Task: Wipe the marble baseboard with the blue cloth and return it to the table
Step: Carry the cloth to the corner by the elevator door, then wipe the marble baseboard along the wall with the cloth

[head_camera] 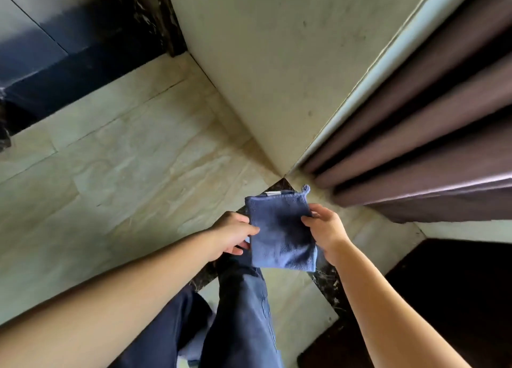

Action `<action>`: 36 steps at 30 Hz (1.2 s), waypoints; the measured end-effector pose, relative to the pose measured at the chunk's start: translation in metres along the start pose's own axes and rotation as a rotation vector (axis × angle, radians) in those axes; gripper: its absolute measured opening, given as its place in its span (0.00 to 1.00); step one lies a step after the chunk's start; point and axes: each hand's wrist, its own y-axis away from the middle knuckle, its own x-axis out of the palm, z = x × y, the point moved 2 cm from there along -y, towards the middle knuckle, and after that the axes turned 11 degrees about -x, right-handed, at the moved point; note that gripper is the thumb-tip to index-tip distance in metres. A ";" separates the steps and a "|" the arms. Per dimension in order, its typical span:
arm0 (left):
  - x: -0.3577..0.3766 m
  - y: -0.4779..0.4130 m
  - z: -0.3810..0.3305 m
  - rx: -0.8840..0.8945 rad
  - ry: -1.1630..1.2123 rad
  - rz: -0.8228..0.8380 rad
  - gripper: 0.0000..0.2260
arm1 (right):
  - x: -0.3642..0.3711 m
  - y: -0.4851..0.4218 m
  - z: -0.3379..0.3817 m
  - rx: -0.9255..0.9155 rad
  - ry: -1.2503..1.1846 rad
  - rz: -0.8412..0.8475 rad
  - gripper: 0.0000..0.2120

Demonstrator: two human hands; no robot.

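Nearest the camera, at 6 o'clock, one leg in dark navy trousers [243, 312] stands on the floor, with two bare forearms reaching forward on either side of it. At the centre, one folded blue terry cloth [281, 233] is held up in the air between two hands — the left hand [235, 236] at its 9 o'clock edge, thumb lying on the front face and fingers tucked behind, pinching the fabric; the right hand [325, 229] at its 3 o'clock edge, fingertips pressed together on the upper corner of that side. A small loop sticks up from the cloth's top corner at 1 o'clock, and a pale tag shows along its top hem. The cloth hides part of a dark veined marble strip [329, 280] that runs across the floor beneath it. Beyond, beige stone floor tiles [124, 173] spread toward 9 o'clock, and one cream wall panel [266, 71] rises at 12 o'clock. At 2 to 3 o'clock hangs one mauve pleated curtain [432, 134], its hem near the right hand. A dark glossy surface [69, 51] lies far off at 10 o'clock.
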 end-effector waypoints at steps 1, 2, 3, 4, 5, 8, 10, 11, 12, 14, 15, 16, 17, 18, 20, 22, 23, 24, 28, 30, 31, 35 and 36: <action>-0.003 -0.041 -0.015 -0.022 0.000 0.014 0.07 | 0.009 -0.042 -0.009 -0.008 0.074 0.001 0.16; -0.005 -0.069 -0.025 -0.036 -0.013 0.027 0.08 | 0.014 -0.070 -0.014 -0.026 0.141 -0.004 0.17; -0.007 -0.110 -0.038 -0.045 -0.023 0.055 0.06 | 0.022 -0.109 -0.025 -0.043 0.207 -0.012 0.18; -0.008 -0.145 -0.046 -0.049 -0.039 0.069 0.04 | 0.029 -0.141 -0.036 -0.061 0.262 -0.016 0.18; -0.008 -0.178 -0.053 -0.051 -0.048 0.084 0.01 | 0.038 -0.170 -0.049 -0.069 0.317 -0.013 0.16; -0.012 -0.304 -0.062 -0.061 -0.072 0.092 0.07 | 0.077 -0.262 -0.104 -0.122 0.540 0.048 0.15; -0.012 -0.386 -0.059 -0.088 -0.043 0.076 0.04 | 0.110 -0.315 -0.139 -0.201 0.673 0.124 0.17; -0.012 -0.424 -0.055 -0.102 -0.016 0.053 0.03 | 0.125 -0.337 -0.152 -0.252 0.739 0.148 0.17; -0.010 -0.462 -0.050 -0.122 0.032 0.049 0.04 | 0.141 -0.361 -0.164 -0.292 0.812 0.164 0.17; 0.003 -0.536 -0.046 -0.171 0.162 0.143 0.02 | 0.163 -0.416 -0.196 -0.345 0.921 0.091 0.21; 0.010 -0.567 -0.049 -0.205 0.178 0.225 0.04 | 0.171 -0.442 -0.210 -0.370 0.956 0.001 0.23; 0.015 -0.592 -0.051 -0.239 0.134 0.293 0.06 | 0.177 -0.460 -0.222 -0.392 0.971 -0.087 0.24; 0.017 -0.615 -0.053 -0.246 0.034 0.315 0.08 | 0.186 -0.474 -0.236 -0.435 0.994 -0.132 0.25; 0.016 -0.636 -0.056 -0.217 -0.093 0.299 0.08 | 0.195 -0.485 -0.252 -0.479 1.029 -0.131 0.25; 0.001 -0.667 -0.067 -0.126 -0.293 0.249 0.09 | 0.214 -0.503 -0.281 -0.564 1.097 -0.006 0.25; -0.024 -0.683 -0.076 -0.030 -0.372 0.271 0.08 | 0.227 -0.519 -0.306 -0.590 1.162 0.178 0.27; -0.041 -0.686 -0.081 0.054 -0.400 0.235 0.08 | 0.231 -0.525 -0.314 -0.587 1.199 0.243 0.28; -0.058 -0.690 -0.086 0.166 -0.424 0.125 0.07 | 0.232 -0.531 -0.317 -0.587 1.241 0.284 0.29; -0.127 -0.691 -0.089 0.453 -0.631 -0.471 0.21 | 0.235 -0.536 -0.323 -0.604 1.378 0.365 0.37; -0.151 -0.703 -0.087 0.473 -0.732 -0.657 0.28 | 0.244 -0.545 -0.320 -0.663 1.401 0.375 0.39; -0.159 -0.709 -0.086 0.462 -0.739 -0.700 0.30 | 0.249 -0.554 -0.316 -0.702 1.396 0.362 0.38; -0.188 -0.740 -0.076 0.494 -0.794 -0.832 0.34 | 0.307 -0.626 -0.253 -0.926 1.347 0.306 0.28; -0.191 -0.746 -0.070 0.510 -0.821 -0.874 0.34 | 0.327 -0.648 -0.235 -0.965 1.339 0.272 0.28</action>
